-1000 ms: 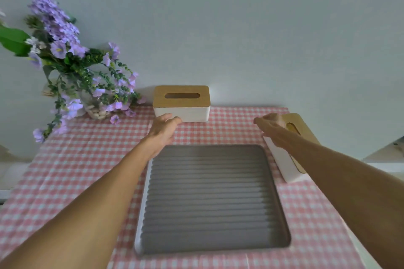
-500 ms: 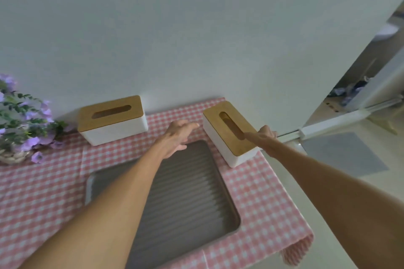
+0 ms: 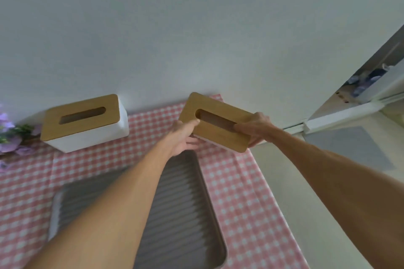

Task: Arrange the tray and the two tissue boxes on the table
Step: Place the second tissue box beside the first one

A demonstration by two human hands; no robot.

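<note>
At the far left edge, purple flowers with green leaves stand on the bench, which is covered by a pink-and-white checked cloth. Just right of the flowers, at the far side against the white wall, sits the left box: a white tissue box with a wooden lid and a slot in the top, resting flat on the cloth.

Near the person, the grey ribbed tray lies flat on the cloth in the middle of the bench; the left forearm crosses over it and hides part of its left side.

The left hand reaches past the tray's far edge and grasps the near-left end of the right box, thumb on the wooden lid and fingers curled under the end. The right hand grasps the opposite, right end of the same box, fingers lying on the lid beside the slot. This box is tilted, lid toward the camera, at the far right corner of the bench near the wall; whether its base touches the cloth cannot be told.

Right of the bench the pale floor shows, with a grey mat and a white door frame beyond.
</note>
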